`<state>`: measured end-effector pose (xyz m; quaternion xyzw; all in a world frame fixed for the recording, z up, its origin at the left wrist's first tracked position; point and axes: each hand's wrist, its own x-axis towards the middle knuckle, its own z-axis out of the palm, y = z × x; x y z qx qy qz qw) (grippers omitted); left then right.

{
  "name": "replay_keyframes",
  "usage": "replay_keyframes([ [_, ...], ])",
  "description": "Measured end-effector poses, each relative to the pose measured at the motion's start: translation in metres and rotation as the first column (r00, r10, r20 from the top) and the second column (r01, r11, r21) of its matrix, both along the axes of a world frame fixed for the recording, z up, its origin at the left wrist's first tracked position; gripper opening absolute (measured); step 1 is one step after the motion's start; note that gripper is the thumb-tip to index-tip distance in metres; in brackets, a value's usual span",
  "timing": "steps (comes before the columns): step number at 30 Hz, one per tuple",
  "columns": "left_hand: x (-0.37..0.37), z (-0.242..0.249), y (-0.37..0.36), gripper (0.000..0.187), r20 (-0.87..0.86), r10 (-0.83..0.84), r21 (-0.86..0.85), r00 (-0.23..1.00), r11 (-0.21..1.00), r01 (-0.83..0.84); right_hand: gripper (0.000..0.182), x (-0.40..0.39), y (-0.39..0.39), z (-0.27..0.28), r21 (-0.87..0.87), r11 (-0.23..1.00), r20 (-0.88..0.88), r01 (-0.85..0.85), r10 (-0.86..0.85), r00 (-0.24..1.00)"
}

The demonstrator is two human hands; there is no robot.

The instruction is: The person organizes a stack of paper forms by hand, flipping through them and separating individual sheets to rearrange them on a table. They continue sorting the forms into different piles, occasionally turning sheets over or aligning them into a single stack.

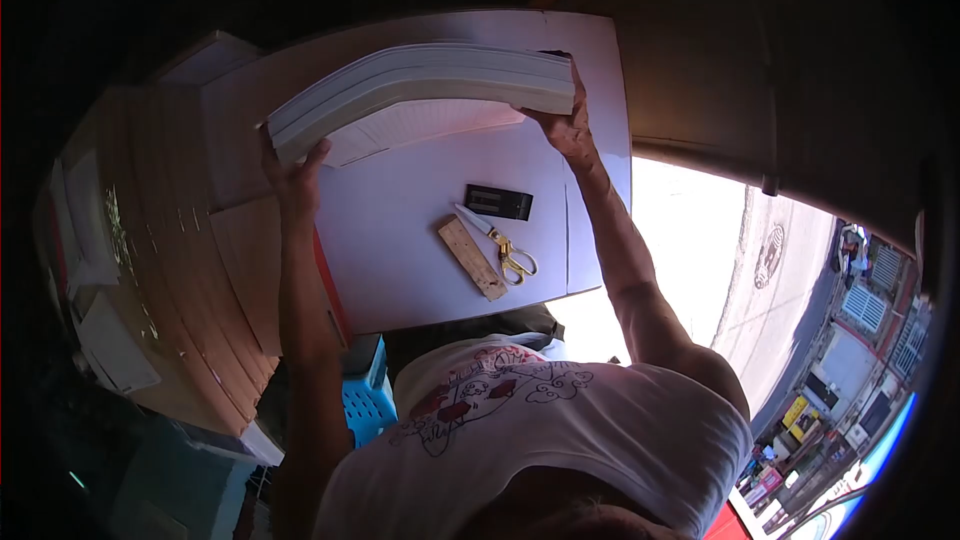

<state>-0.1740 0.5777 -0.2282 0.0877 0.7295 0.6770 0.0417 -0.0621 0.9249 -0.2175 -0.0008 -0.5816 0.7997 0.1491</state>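
Both my hands hold up a thick stack of white paper sheets (420,78), which bends in an arch over the far part of a white tabletop (400,260). My left hand (292,168) grips its left end, with the thumb on the near side. Around the right end my right hand (568,125) is closed, its fingers partly hidden by the stack. Beneath the arch, more white sheets (420,128) show. Nearer to me lie gold-handled scissors (513,258), a small wooden block (470,256) and a black rectangular object (498,202) whose kind I cannot make out.
Stacked brown cardboard (180,250) stands along the table's left side. A blue plastic stool (368,402) is below the near left edge. On the right, past a dark panel (700,70), a sunlit street (790,240) shows.
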Motion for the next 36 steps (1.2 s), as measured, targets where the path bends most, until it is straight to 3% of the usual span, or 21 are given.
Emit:
replay_keyframes([
  [1, 0.005, -0.003, -0.003, 0.053, -0.011, 0.037, 0.015, 0.999, 0.999, -0.036, 0.042, 0.005, 0.002, 0.004, 0.133, 0.990, 0.002, 0.036, -0.037, 0.999],
  [2, 0.006, -0.028, -0.025, 0.053, 0.078, 0.063, -0.104, 0.995, 0.993, -0.055, 0.044, 0.007, 0.001, 0.007, 0.253, 0.966, -0.001, 0.057, -0.059, 0.998],
  [3, 0.010, -0.030, -0.029, 0.053, 0.146, 0.039, -0.103, 0.988, 0.994, -0.024, 0.046, 0.008, 0.001, 0.010, 0.360, 0.931, -0.003, 0.064, -0.068, 0.998],
  [5, 0.018, -0.023, -0.038, 0.054, 0.274, 0.014, -0.112, 0.962, 0.994, 0.018, 0.052, 0.015, -0.003, 0.014, 0.853, 0.508, -0.039, 0.122, -0.171, 0.984],
  [7, 0.030, -0.015, -0.036, 0.054, 0.436, -0.058, -0.216, 0.898, 0.962, 0.167, 0.054, 0.018, -0.009, 0.012, 0.881, 0.457, -0.045, 0.127, -0.185, 0.982],
  [9, 0.039, -0.003, -0.029, 0.054, 0.533, -0.038, -0.319, 0.845, 0.916, 0.242, 0.052, 0.021, -0.019, -0.002, 0.516, 0.850, -0.003, 0.106, -0.122, 0.993],
  [10, 0.039, 0.002, -0.025, 0.054, 0.546, 0.006, -0.378, 0.838, 0.894, 0.240, 0.047, 0.019, -0.021, -0.004, 0.492, 0.864, -0.025, 0.110, -0.113, 0.993],
  [11, 0.039, 0.003, -0.021, 0.052, 0.546, 0.036, -0.370, 0.837, 0.907, 0.202, 0.045, 0.019, -0.022, -0.005, 0.693, 0.707, -0.076, 0.143, -0.125, 0.989],
  [13, 0.040, 0.004, -0.014, 0.048, 0.545, 0.096, -0.354, 0.833, 0.927, 0.125, 0.043, 0.017, -0.017, -0.004, 0.944, 0.257, -0.185, 0.208, -0.110, 0.977],
  [15, 0.036, -0.015, -0.017, 0.045, 0.448, 0.077, -0.252, 0.891, 0.967, 0.043, 0.047, 0.025, -0.010, -0.022, 0.730, 0.680, 0.028, 0.064, -0.123, 0.992],
  [17, 0.027, -0.019, -0.009, 0.044, 0.293, 0.095, -0.170, 0.952, 0.984, -0.046, 0.047, 0.018, -0.017, -0.007, 0.339, 0.937, 0.020, 0.085, -0.097, 0.995],
  [19, 0.013, -0.001, -0.001, 0.043, 0.170, 0.085, -0.069, 0.982, 0.995, -0.074, 0.048, 0.011, -0.023, 0.018, 0.174, 0.978, 0.055, 0.112, -0.123, 0.991],
  [21, -0.005, 0.059, 0.021, 0.041, 0.087, 0.016, -0.060, 0.996, 0.998, -0.011, 0.048, -0.004, -0.015, 0.037, 0.343, 0.931, 0.143, 0.122, -0.181, 0.973],
  [22, -0.015, 0.070, 0.024, 0.039, 0.148, 0.001, -0.076, 0.989, 0.997, 0.010, 0.043, -0.010, -0.012, 0.059, 0.454, 0.891, 0.213, 0.018, -0.129, 0.968],
  [24, -0.029, 0.079, 0.028, 0.044, 0.268, -0.010, -0.146, 0.963, 0.988, 0.051, 0.053, -0.025, -0.004, 0.060, 0.340, 0.934, 0.090, -0.111, 0.085, 0.992],
  [25, -0.037, 0.063, 0.027, 0.045, 0.286, -0.012, -0.193, 0.958, 0.979, 0.069, 0.051, -0.033, 0.002, 0.060, 0.454, 0.874, 0.157, -0.175, 0.115, 0.981],
  [27, -0.050, 0.027, 0.029, 0.042, 0.359, -0.065, -0.106, 0.931, 0.988, 0.110, 0.048, -0.047, 0.035, -0.018, 0.346, 0.904, 0.134, -0.251, 0.217, 0.967],
  [30, -0.060, -0.035, 0.033, 0.039, 0.386, -0.058, -0.157, 0.921, 0.979, 0.127, 0.050, -0.067, 0.034, -0.062, 0.282, 0.940, 0.643, -0.194, -0.035, 0.765],
  [33, -0.073, -0.058, 0.030, 0.041, 0.346, -0.042, -0.252, 0.937, 0.958, 0.136, 0.056, -0.079, 0.036, -0.063, 0.128, 0.973, 0.595, -0.194, 0.081, 0.800],
  [35, -0.070, -0.049, 0.026, 0.044, 0.320, -0.066, -0.291, 0.945, 0.943, 0.164, 0.057, -0.081, 0.048, -0.073, 0.127, 0.958, 0.714, -0.259, 0.092, 0.694],
  [36, -0.070, -0.052, 0.021, 0.049, 0.235, -0.042, -0.449, 0.971, 0.881, 0.146, 0.057, -0.084, 0.046, -0.071, 0.159, 0.955, 0.724, -0.249, 0.059, 0.687],
])
